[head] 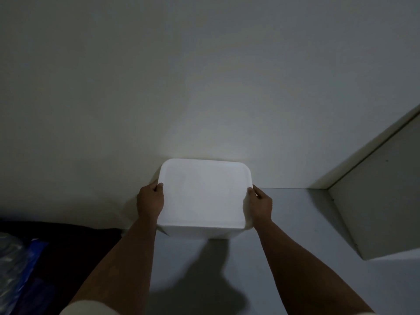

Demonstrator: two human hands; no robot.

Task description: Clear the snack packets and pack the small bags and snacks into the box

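- Head view, item: white box [202, 196], rounded corners, its top face a flat closed lid or panel with a faint raised border. It stands on a pale grey surface [295, 223] with its far edge against the plain wall [204, 76].
- Head view, hold: left hand [150, 202] clasps the left side near the upper rim, thumb hooked over the top edge. Right hand [260, 204] mirrors it on the right side. Both hands are closed on the box, arms stretched forward.
- Head view, contents: not visible. No snack packets or small bags show anywhere in this view.
- Handling, judged: stiff-walled, probably plastic, smooth and somewhat slippery. Weight cannot be read from the picture. Unlikely to be fragile, though a loose lid could shift.
- Where to take hold, judged: the two opposite sides just under the rim, as now, keeping it level. Lifting by the lid alone risks it popping off.
- Head view, surroundings: a white cupboard panel [375, 189] rises at the right, well apart from the box. At lower left lies dark fabric [68, 246] with clear crinkled plastic wrap [11, 258] over something blue.
- Lighting is dim, so fine detail is lost.
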